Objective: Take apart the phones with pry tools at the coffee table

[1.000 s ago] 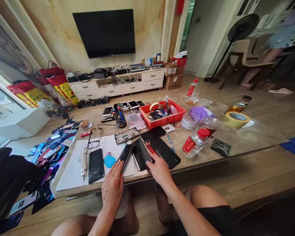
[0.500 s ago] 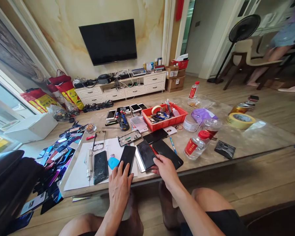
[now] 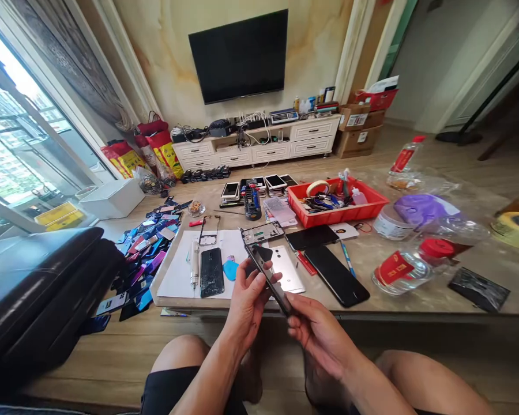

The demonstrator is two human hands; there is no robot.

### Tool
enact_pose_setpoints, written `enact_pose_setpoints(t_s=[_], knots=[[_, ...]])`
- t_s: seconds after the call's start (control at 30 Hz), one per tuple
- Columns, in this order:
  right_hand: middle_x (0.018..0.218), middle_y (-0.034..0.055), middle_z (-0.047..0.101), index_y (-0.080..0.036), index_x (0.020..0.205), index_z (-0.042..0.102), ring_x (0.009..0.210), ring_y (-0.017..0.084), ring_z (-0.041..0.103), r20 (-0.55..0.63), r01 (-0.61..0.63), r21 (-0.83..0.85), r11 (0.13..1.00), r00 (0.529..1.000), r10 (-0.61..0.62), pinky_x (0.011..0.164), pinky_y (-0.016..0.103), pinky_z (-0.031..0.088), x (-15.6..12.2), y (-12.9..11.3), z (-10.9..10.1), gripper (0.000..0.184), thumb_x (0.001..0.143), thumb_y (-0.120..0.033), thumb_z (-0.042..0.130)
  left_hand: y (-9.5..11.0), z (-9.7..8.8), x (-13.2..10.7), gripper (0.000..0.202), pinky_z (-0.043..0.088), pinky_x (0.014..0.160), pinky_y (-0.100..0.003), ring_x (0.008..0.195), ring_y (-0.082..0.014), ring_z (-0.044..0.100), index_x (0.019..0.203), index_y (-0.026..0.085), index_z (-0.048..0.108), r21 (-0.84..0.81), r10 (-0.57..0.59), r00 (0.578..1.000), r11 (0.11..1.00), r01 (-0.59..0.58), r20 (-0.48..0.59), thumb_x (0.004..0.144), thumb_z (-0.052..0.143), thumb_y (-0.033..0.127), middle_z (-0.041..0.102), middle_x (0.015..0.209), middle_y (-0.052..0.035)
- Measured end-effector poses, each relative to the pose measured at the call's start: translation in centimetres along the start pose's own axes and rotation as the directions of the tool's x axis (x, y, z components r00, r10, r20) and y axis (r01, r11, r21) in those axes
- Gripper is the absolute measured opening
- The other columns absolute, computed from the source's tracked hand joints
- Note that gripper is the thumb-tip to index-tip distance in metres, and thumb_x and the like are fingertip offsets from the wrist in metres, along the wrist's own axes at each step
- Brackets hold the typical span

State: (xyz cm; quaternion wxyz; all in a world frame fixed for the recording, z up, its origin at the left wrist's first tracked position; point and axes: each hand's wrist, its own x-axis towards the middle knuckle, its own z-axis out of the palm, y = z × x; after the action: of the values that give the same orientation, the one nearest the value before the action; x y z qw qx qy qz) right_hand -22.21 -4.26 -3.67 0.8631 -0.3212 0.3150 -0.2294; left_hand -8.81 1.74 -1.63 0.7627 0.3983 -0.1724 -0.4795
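1. Living room, seen from a seated person: low glass tabletop in front, wall-mounted TV and white drawer cabinet behind, bright window at left.
2. Dark smartphone is off the tabletop, up between both hands, tilted, with its lower end pointing down toward the right hand.
3. Left hand is partly closed, curled round the phone's left side, thumb up and fingers against the edge. Right hand is partly closed too, fingers and thumb gripping the lower end.
4. Grip looks edge-on, probably leaving most of the phone's faces uncovered and turned toward the head camera; exact finger contact is partly hidden.
5. Just ahead, a silver-backed phone lies face down, beside a sheet of white paper carrying a cracked phone, an electric screwdriver and a blue plastic pick.
6. Further on: bare phone frame, black phone, red tray of tools and tape.
7. Left of the tabletop, a heap of phone parts is spread on the wood floor, next to a dark sofa arm. Looks sorted out of the way, within reach.
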Motion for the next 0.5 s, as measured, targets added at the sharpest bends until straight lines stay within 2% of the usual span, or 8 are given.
enact_pose_setpoints(t_s=[0.07,0.13,0.2,0.27,0.33,0.4,0.5], knots=[[0.070,0.0001,0.064,-0.017,0.083,0.074,0.054,0.010,0.058,-0.013,0.019,-0.142,0.990,1.000,-0.021,0.049,0.019,0.054,-0.20,0.10,-0.03,0.042,0.072,-0.054,0.087,0.41,-0.16,-0.26,0.067,0.054,0.094,-0.042,0.104,-0.0258,0.071,0.134,0.027,0.046,-0.032,-0.012,1.000,0.999,0.012,-0.010,0.079,0.084,0.033,0.066,0.125,-0.0097],[0.085,0.0047,0.070,-0.018,0.089,0.076,0.071,0.016,0.065,-0.010,0.097,-0.347,0.933,0.994,-0.108,0.053,0.021,0.055,-0.39,-0.05,-0.13,0.046,0.077,-0.062,0.080,0.57,-0.38,-0.35,0.076,0.055,0.092,-0.041,0.097,-0.0227,0.071,0.139,0.030,0.042,-0.017,-0.014,0.999,1.000,0.013,-0.044,0.076,0.085,0.028,0.067,0.116,-0.0064],[0.112,0.0087,0.072,-0.022,0.111,0.076,0.097,0.024,0.068,0.046,0.182,-0.488,0.854,0.982,-0.183,0.063,0.025,0.060,-0.62,-0.32,-0.27,0.053,0.083,-0.066,0.073,0.55,-0.53,-0.24,0.090,0.055,0.090,-0.038,0.093,-0.0199,0.071,0.146,0.032,0.036,0.037,0.003,0.995,0.999,0.000,-0.100,0.072,0.087,0.025,0.066,0.110,-0.0033],[0.129,0.0096,0.067,-0.026,0.133,0.067,0.109,0.028,0.066,0.133,0.230,-0.533,0.814,0.973,-0.188,0.074,0.033,0.062,-0.83,-0.50,-0.40,0.062,0.087,-0.067,0.068,0.45,-0.61,0.01,0.101,0.054,0.090,-0.035,0.096,-0.0194,0.070,0.150,0.034,0.031,0.103,0.039,0.989,0.994,-0.025,-0.140,0.067,0.090,0.024,0.067,0.112,-0.0031],[0.125,0.0105,0.069,-0.024,0.137,0.064,0.101,0.028,0.069,0.176,0.248,-0.550,0.798,0.968,-0.180,0.076,0.037,0.062,-0.91,-0.50,-0.48,0.064,0.089,-0.067,0.065,0.36,-0.68,0.27,0.103,0.054,0.089,-0.031,0.102,-0.0201,0.069,0.150,0.033,0.032,0.146,0.074,0.987,0.988,-0.053,-0.142,0.066,0.090,0.025,0.068,0.119,-0.0054],[0.108,0.0110,0.073,-0.019,0.127,0.069,0.088,0.025,0.070,0.167,0.245,-0.564,0.789,0.969,-0.181,0.071,0.035,0.061,-0.82,-0.37,-0.45,0.060,0.091,-0.067,0.062,0.37,-0.78,0.43,0.096,0.054,0.082,-0.027,0.103,-0.0205,0.069,0.148,0.031,0.037,0.155,0.096,0.987,0.985,-0.076,-0.130,0.068,0.090,0.028,0.069,0.123,-0.0076],[0.090,0.0096,0.073,-0.014,0.113,0.073,0.078,0.023,0.067,0.137,0.218,-0.496,0.840,0.975,-0.173,0.061,0.030,0.057,-0.58,-0.25,-0.29,0.056,0.091,-0.065,0.064,0.60,-0.95,0.44,0.083,0.052,0.069,-0.021,0.094,-0.0179,0.068,0.144,0.028,0.043,0.159,0.099,0.988,0.984,-0.080,-0.120,0.073,0.086,0.034,0.071,0.118,-0.0072]])
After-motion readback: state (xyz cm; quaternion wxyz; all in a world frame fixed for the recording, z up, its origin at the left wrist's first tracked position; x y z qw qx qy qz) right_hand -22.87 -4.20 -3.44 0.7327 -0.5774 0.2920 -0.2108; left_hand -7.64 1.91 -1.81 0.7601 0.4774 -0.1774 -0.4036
